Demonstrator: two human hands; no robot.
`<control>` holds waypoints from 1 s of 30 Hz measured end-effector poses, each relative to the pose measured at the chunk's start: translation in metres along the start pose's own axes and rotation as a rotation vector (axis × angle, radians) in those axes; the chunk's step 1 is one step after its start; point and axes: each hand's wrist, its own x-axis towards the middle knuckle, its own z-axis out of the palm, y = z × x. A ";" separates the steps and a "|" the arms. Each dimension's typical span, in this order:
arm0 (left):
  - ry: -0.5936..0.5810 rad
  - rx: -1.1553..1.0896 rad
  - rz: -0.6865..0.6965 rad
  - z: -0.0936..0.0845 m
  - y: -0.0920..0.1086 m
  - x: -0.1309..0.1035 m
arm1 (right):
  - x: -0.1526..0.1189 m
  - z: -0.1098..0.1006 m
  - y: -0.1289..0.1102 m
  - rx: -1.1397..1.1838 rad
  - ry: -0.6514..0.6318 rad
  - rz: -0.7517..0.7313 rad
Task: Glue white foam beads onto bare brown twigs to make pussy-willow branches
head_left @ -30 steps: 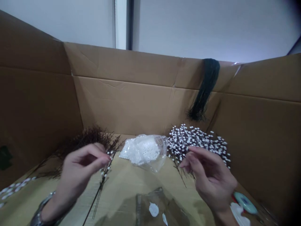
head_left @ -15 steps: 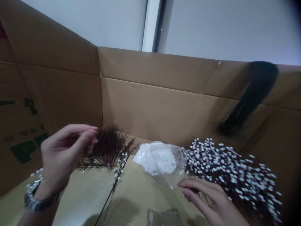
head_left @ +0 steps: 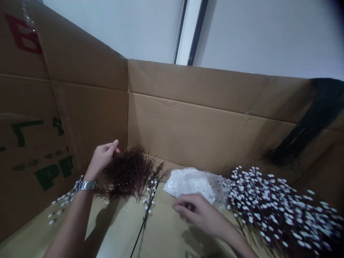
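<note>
At 8 o'clock, left hand (head_left: pixel 104 156): away from the berried stem (head_left: pixel 146 215) it hovered by a second ago, now at the 10 o'clock edge of the bare brown twigs (head_left: pixel 131 172). Grip pinched; cannot tell whether on anything. Right hand (head_left: pixel 197 211) has left the white-berried bunch (head_left: pixel 276 211) at 4 o'clock; now before the bead bag (head_left: pixel 192 181), near 6. Fingers curled, contents unclear. Upshot: bare twigs and beads nearest the hands; berried stem lies at 7, unheld.

Glossy clear plastic bag (head_left: pixel 197 184), matt cardboard (head_left: pixel 188 132).
</note>
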 end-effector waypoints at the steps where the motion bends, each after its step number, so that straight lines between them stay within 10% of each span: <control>1: -0.008 -0.030 -0.015 -0.003 -0.004 0.002 | 0.029 0.010 -0.011 -0.059 -0.055 0.037; 6: -0.079 -0.198 -0.051 -0.009 -0.017 0.011 | 0.160 0.073 -0.038 -0.189 -0.064 0.244; 10: -0.168 -0.274 -0.117 -0.005 -0.027 0.016 | 0.209 0.107 -0.033 -0.195 -0.092 0.389; 22: -0.371 -0.313 -0.281 0.081 -0.059 0.005 | 0.190 0.062 -0.006 0.060 0.282 0.509; 30: -0.410 -0.467 -0.305 0.099 -0.027 -0.039 | 0.165 0.051 -0.038 0.128 0.447 0.350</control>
